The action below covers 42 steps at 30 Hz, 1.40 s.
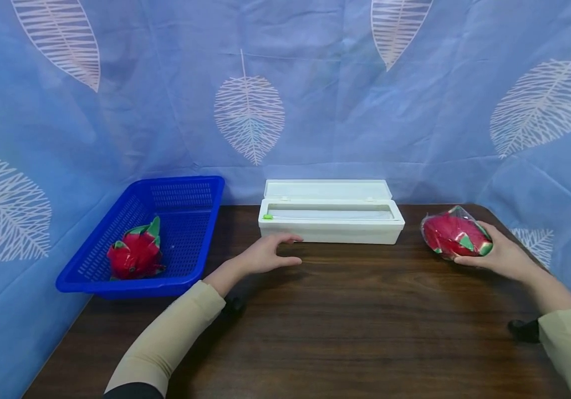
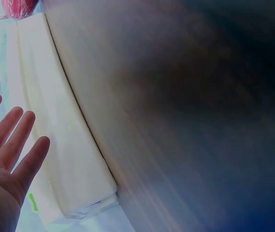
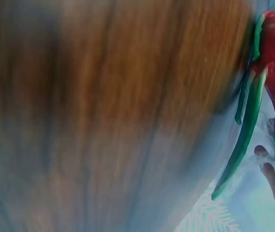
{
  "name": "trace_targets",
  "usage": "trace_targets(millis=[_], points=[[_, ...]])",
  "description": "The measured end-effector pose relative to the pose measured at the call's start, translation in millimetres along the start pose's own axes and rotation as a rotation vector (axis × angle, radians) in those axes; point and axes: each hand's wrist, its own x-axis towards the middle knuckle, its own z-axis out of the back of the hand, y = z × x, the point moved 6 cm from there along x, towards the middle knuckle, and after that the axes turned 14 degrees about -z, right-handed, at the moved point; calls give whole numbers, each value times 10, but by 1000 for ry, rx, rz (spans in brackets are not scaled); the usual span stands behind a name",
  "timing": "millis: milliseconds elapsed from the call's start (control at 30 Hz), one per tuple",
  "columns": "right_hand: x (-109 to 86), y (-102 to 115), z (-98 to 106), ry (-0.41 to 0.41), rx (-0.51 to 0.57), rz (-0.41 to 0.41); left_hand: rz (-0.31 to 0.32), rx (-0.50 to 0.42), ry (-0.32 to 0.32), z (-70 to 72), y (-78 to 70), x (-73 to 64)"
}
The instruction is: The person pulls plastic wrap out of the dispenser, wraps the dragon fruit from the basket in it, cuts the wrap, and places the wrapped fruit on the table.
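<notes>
At the right end of the table my right hand (image 1: 502, 257) grips a red dragon fruit (image 1: 450, 230) wrapped in clear plastic film. Its long green scale and crinkled film show close up in the right wrist view, with a fingertip (image 3: 261, 151) at the film. My left hand (image 1: 267, 254) hovers by the front left corner of a white cling film box (image 1: 337, 231), fingers spread apart and holding nothing. The box's lid (image 1: 327, 189) stands raised at the back, and a green slider (image 1: 268, 216) sits at its left end.
To the left stands a blue plastic basket (image 1: 131, 287) with another dragon fruit (image 1: 136, 255) lying in it. A blue leaf-patterned cloth (image 1: 315, 122) hangs behind the dark wooden table (image 1: 355, 321) and along its sides.
</notes>
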Motion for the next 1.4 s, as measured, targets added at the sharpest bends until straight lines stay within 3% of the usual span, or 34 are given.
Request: trace_targets(millis=[133,367,533,667,867,1067,1200,1400], points=[[14,24,6,15,13,35,-11,-9,-3,11,-14,-12],[-71,149,94,-30,55,64,-30,-3,-46,71,-44,-53],[-153,391,216,-137,91,65,-69,64,-130,184,-82,-60],[-156,693,215,-182,65,132,-74,80,-219,294,-84,-22],[-110,1187,82,-198,26,250,-30,59,-297,423,-31,105],[24,1599,-104,-166,-7,333,74,47,-321,501,140,268],[150,1733,-244,-128,-9,369,127,23,-315,514,257,339],[311,1775,-421,-65,24,388,144,0,-297,485,410,379]])
